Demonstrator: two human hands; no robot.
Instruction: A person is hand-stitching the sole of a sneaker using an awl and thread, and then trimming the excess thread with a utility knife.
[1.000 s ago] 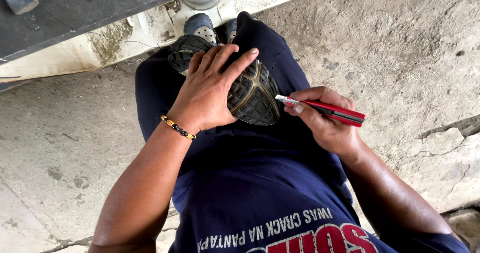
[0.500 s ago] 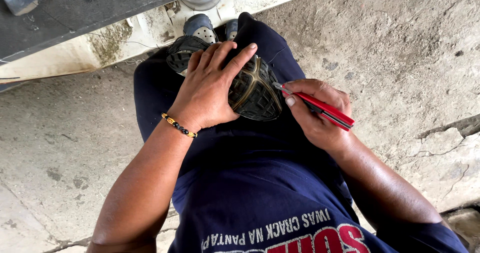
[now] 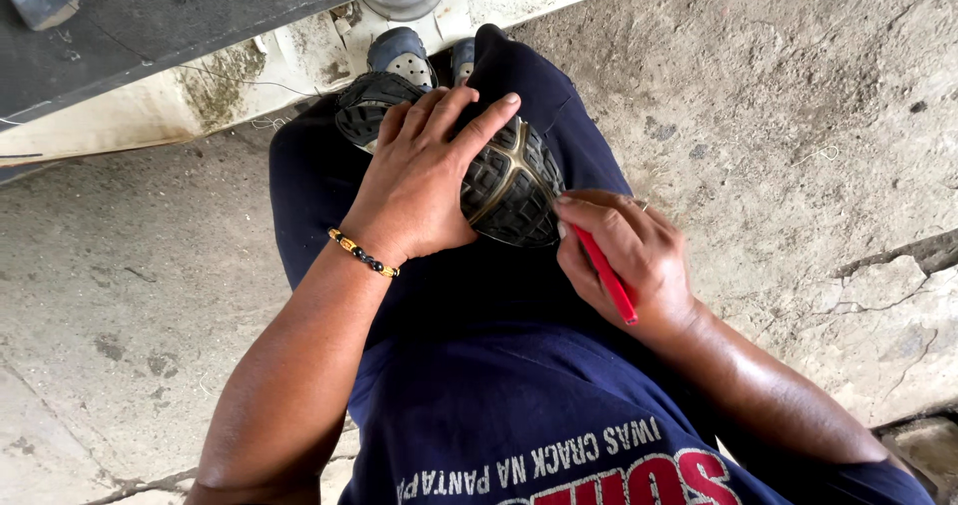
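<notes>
right hand [image 3: 627, 257] | closer to shoe sole [image 3: 504, 181] | red tool [image 3: 605, 273] steeper

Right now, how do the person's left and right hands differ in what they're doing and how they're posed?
The left hand lies spread, fingers flat, over the black shoe sole; the right hand is curled, gripping a red tool at the sole's edge. The left wrist wears a beaded bracelet; the right wrist is bare. Both hands meet at the same upturned shoe on the lap.

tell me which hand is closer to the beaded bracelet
Left. The beaded bracelet sits on the left wrist, right behind the left hand that lies spread over the shoe sole. The right hand is off to the other side, holding a red tool at the sole's edge.
</notes>
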